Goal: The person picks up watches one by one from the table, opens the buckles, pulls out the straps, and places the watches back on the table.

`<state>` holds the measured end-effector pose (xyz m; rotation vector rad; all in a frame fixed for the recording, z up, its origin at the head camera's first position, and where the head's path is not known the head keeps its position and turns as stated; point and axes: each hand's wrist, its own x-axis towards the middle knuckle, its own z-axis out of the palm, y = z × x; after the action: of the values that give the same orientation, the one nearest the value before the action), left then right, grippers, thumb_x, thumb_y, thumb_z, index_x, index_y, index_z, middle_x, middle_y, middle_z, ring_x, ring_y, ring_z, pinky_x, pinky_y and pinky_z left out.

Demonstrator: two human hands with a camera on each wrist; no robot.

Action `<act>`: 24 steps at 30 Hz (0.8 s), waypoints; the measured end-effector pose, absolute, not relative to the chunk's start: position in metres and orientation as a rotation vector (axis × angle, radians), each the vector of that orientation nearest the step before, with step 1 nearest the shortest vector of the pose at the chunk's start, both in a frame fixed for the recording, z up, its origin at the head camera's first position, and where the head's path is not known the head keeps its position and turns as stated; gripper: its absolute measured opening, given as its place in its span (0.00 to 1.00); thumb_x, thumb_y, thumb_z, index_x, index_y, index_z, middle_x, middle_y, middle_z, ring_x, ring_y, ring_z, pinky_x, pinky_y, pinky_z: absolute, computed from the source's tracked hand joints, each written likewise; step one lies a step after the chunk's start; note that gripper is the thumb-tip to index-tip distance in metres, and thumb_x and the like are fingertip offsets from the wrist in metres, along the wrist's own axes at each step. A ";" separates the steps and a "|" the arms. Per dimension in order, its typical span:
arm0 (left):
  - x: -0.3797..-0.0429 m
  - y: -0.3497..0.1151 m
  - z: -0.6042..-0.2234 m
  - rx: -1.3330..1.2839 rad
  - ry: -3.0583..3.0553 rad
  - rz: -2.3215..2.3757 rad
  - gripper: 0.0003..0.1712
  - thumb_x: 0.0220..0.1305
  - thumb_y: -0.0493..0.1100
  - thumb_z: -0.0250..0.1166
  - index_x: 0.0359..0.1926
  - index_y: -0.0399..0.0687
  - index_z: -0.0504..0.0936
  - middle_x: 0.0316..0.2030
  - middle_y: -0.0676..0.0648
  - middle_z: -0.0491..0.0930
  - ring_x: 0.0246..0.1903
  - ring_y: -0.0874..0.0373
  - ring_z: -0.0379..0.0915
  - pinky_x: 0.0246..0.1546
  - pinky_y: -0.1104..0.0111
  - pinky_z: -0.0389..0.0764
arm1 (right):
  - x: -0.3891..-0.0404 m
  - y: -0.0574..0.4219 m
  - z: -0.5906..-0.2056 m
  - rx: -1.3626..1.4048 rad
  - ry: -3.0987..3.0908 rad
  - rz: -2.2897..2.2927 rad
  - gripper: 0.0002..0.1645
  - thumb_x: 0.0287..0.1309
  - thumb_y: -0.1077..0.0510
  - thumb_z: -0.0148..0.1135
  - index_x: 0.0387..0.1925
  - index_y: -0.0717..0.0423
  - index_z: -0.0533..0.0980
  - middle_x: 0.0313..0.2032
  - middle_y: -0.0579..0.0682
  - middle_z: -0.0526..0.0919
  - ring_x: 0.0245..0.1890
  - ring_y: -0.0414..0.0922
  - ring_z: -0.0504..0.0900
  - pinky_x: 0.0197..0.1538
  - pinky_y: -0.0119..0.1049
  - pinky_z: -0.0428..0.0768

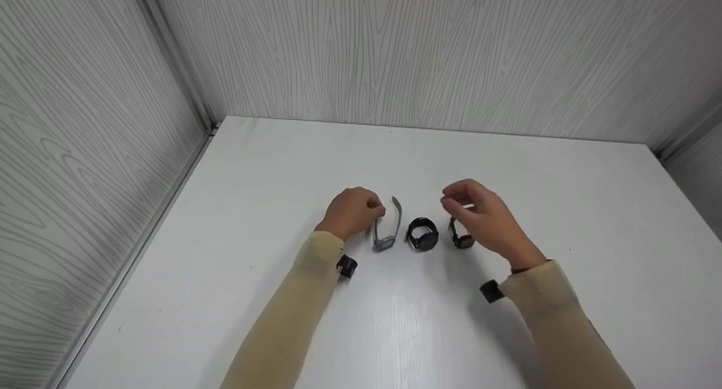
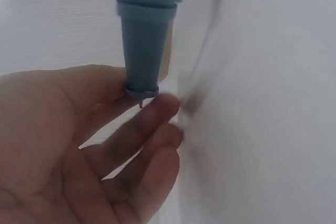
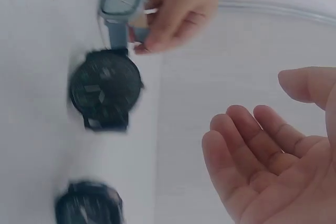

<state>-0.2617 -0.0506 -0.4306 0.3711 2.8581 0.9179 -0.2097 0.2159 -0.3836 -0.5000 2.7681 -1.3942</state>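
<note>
A grey-blue wristwatch (image 1: 385, 243) with a squarish face rests on the white table, its two strap halves standing up apart. My left hand (image 1: 351, 210) pinches the end of one strap half (image 2: 144, 51) between thumb and fingers. To the right of it is a black round-faced watch (image 1: 427, 241), its strap curved into a loop. Farther right lies a third, dark watch (image 1: 465, 242), partly hidden behind my right hand (image 1: 486, 215). That hand hovers above it, holding nothing; in the right wrist view its fingers (image 3: 223, 163) are loosely bent and apart from the thumb.
The white tabletop (image 1: 254, 169) is bounded by a wood-grain panel (image 1: 383, 56) at the back and another panel (image 1: 67, 152) on the left. Small black wrist cameras stick out from both sleeves, the left one (image 1: 347, 266) close to the grey-blue watch.
</note>
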 end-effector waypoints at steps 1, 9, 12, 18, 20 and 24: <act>-0.262 -0.051 -0.430 0.371 2.857 0.909 0.13 0.73 0.48 0.63 0.46 0.49 0.91 0.47 0.49 0.86 0.50 0.54 0.79 0.55 0.59 0.78 | -0.206 0.223 -0.381 -0.500 2.760 -1.432 0.20 0.75 0.48 0.60 0.57 0.57 0.76 0.51 0.52 0.83 0.52 0.47 0.82 0.57 0.37 0.79; -0.252 -0.059 -0.403 0.405 2.904 1.022 0.16 0.76 0.52 0.61 0.56 0.52 0.85 0.47 0.50 0.84 0.48 0.55 0.78 0.51 0.59 0.79 | -0.185 0.251 -0.370 -0.551 2.804 -1.649 0.12 0.75 0.57 0.60 0.51 0.62 0.79 0.47 0.54 0.83 0.46 0.41 0.83 0.50 0.27 0.81; -0.240 -0.063 -0.387 0.476 2.938 1.158 0.15 0.76 0.52 0.60 0.56 0.54 0.84 0.44 0.53 0.85 0.45 0.58 0.79 0.47 0.60 0.80 | -0.182 0.251 -0.366 -0.580 2.892 -1.624 0.09 0.74 0.58 0.61 0.48 0.60 0.80 0.44 0.53 0.84 0.43 0.40 0.83 0.48 0.26 0.80; -0.219 -0.069 -0.361 0.650 3.008 1.263 0.13 0.75 0.47 0.59 0.54 0.54 0.85 0.36 0.56 0.85 0.39 0.61 0.79 0.41 0.63 0.79 | -0.176 0.252 -0.360 -0.745 3.092 -1.375 0.05 0.72 0.64 0.61 0.45 0.57 0.81 0.43 0.45 0.86 0.44 0.36 0.82 0.48 0.26 0.78; -0.215 -0.072 -0.355 0.690 3.027 1.261 0.13 0.74 0.46 0.59 0.53 0.53 0.85 0.35 0.56 0.85 0.38 0.61 0.79 0.40 0.63 0.79 | -0.174 0.254 -0.359 -0.786 3.135 -1.304 0.06 0.71 0.65 0.60 0.45 0.56 0.81 0.43 0.43 0.85 0.44 0.35 0.82 0.49 0.25 0.78; -0.212 -0.075 -0.349 0.749 3.043 1.236 0.13 0.74 0.45 0.59 0.53 0.53 0.85 0.35 0.56 0.84 0.37 0.61 0.79 0.39 0.63 0.78 | -0.171 0.256 -0.358 -0.828 3.184 -1.238 0.08 0.70 0.67 0.61 0.44 0.54 0.81 0.42 0.41 0.85 0.44 0.38 0.82 0.48 0.24 0.77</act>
<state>-0.2119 -0.0755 -0.3488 0.7492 3.0430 1.2358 -0.1709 0.2564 -0.3580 -0.8277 3.1840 -1.2380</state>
